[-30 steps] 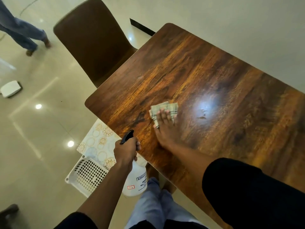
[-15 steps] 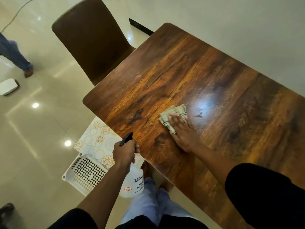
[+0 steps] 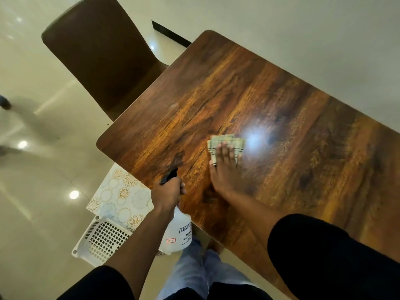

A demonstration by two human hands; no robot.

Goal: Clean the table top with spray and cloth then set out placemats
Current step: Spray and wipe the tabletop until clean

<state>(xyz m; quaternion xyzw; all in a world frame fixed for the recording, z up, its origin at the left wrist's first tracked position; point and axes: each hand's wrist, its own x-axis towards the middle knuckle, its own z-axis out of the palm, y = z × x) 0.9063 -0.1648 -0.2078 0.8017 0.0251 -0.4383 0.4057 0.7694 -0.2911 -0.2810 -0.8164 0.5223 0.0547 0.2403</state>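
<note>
A glossy brown wooden table top (image 3: pixel 281 100) fills the right half of the head view. A folded pale striped cloth (image 3: pixel 229 141) lies flat on it near the front left, and my right hand (image 3: pixel 225 169) presses on it with straight fingers. My left hand (image 3: pixel 167 194) grips the black trigger head of a white spray bottle (image 3: pixel 178 232), which hangs just off the table's near edge. Patterned placemats (image 3: pixel 121 193) lie in a white plastic basket (image 3: pixel 101 239) on the floor below the table's left corner.
A brown chair (image 3: pixel 101 55) stands at the table's far left side. The floor (image 3: pixel 39 213) is shiny cream tile. A pale wall runs along the table's far side. A person's foot shows blurred at the left edge (image 3: pixel 4 102). My legs in light jeans stand at the near edge.
My right hand slid the cloth to the right across the table, then back a little to the left and forward. The left hand kept holding the bottle. The person at the left walked away.
</note>
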